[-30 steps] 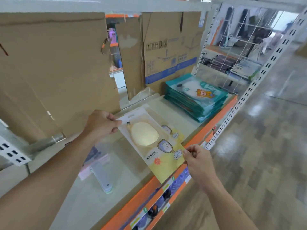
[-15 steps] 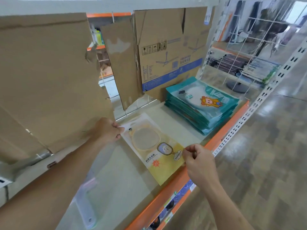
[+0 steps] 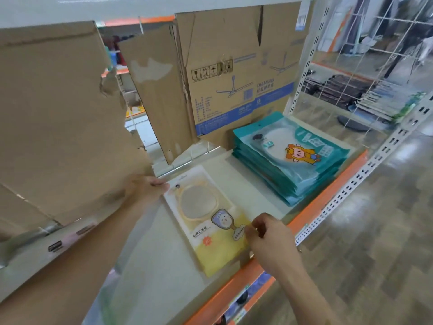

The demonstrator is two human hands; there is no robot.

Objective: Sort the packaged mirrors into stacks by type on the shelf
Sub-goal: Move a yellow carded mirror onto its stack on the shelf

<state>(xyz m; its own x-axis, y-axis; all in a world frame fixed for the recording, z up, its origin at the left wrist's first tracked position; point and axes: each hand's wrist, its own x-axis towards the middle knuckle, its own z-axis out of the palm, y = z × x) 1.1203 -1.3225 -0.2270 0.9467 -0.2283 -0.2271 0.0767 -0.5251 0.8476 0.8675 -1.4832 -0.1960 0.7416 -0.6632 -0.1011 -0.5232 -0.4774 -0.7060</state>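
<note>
Shop floor shows on the right, and a pale shelf point(image 3: 150, 266) with an orange front edge point(image 3: 328, 200) fills the middle. Big torn cardboard sheets point(image 3: 58, 125) stand along the back of the shelf. Next to them is a cardboard box point(image 3: 234, 73) with a fan drawn on it.

On the right end of the shelf sits a neat teal stack point(image 3: 290, 158) of mirror packs, each with a cartoon child on the front. To its left, well apart from it, is one yellow mirror pack point(image 3: 210, 221).

A second ago the person held this pack tipped up in the air near the front edge. Now it lies low and flat on the shelf, farther back. So it looks like the first pack of a new yellow pile, kept away from the teal one. That would be right for sorting by type.

Both hands hold the pack. The left hand point(image 3: 145, 191) is blurry, but it seems to pinch the top corner. The right hand point(image 3: 269, 238) pinches the side edge near the bottom, fingers curled close together.

The next job is likely to let go and fetch another pack.
</note>
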